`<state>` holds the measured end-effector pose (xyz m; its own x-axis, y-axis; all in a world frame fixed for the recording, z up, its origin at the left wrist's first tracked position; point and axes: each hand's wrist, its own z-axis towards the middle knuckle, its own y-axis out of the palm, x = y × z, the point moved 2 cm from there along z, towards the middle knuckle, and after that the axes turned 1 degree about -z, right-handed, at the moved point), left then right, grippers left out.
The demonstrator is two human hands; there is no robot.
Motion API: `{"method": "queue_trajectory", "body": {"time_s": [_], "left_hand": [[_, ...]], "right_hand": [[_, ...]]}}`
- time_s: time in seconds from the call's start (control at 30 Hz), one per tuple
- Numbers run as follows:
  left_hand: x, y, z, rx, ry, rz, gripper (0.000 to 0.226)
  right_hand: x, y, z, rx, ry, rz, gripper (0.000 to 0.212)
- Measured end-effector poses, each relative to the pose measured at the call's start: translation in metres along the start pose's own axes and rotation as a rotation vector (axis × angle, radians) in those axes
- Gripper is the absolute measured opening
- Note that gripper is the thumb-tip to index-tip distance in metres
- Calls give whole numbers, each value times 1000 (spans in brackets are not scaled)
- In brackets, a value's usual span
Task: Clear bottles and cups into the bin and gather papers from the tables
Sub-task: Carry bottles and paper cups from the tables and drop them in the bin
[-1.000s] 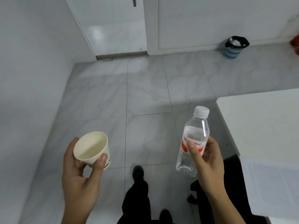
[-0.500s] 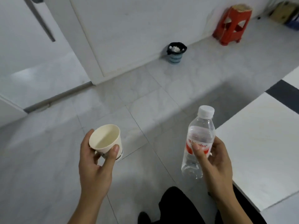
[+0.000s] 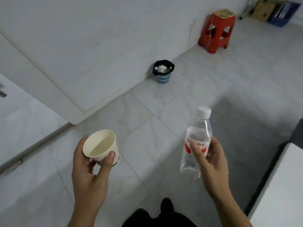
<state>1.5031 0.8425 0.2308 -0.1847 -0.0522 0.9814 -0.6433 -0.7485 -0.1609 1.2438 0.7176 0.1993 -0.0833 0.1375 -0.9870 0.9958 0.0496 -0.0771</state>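
My left hand [image 3: 89,174] grips a white paper cup [image 3: 100,147], empty and tilted toward me, low in the left half of the view. My right hand [image 3: 211,163] holds a clear plastic bottle [image 3: 196,141] with a white cap and a red-and-white label, upright and nearly empty. A small blue bin [image 3: 163,71] with a black liner stands on the floor against the white wall, far ahead between the two hands. White rubbish fills its top.
A red plastic stool [image 3: 216,31] stands by the wall at upper right, with boxes and blue folders [image 3: 275,10] behind it. A white table edge [image 3: 282,185] runs along the lower right. Grey tiled floor lies between me and the bin. A door sill crosses the left.
The view has swung right and moved nearer the bin, which now looks larger and more central. The stool came into view. Both hands keep their hold on the cup and the bottle.
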Motion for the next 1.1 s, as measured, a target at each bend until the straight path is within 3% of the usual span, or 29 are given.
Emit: {"method": "queue_trajectory", "body": {"time_s": [0.23, 0.5, 0.8, 1.0, 1.1], "left_hand": [[-33, 46, 178, 79, -23, -38, 69], [-47, 141, 429, -56, -57, -102, 71], [-32, 281, 644, -300, -32, -75, 76], [-62, 396, 754, -316, -62, -60, 68], [-58, 448, 817, -317, -99, -17, 78]], "right_hand": [[-33, 115, 175, -80, -23, -15, 56], [-58, 222, 368, 80, 25, -47, 46], [-92, 265, 545, 302, 67, 60, 50], [-73, 281, 704, 350, 123, 114, 56], [-83, 288, 795, 334, 159, 113, 54]]}}
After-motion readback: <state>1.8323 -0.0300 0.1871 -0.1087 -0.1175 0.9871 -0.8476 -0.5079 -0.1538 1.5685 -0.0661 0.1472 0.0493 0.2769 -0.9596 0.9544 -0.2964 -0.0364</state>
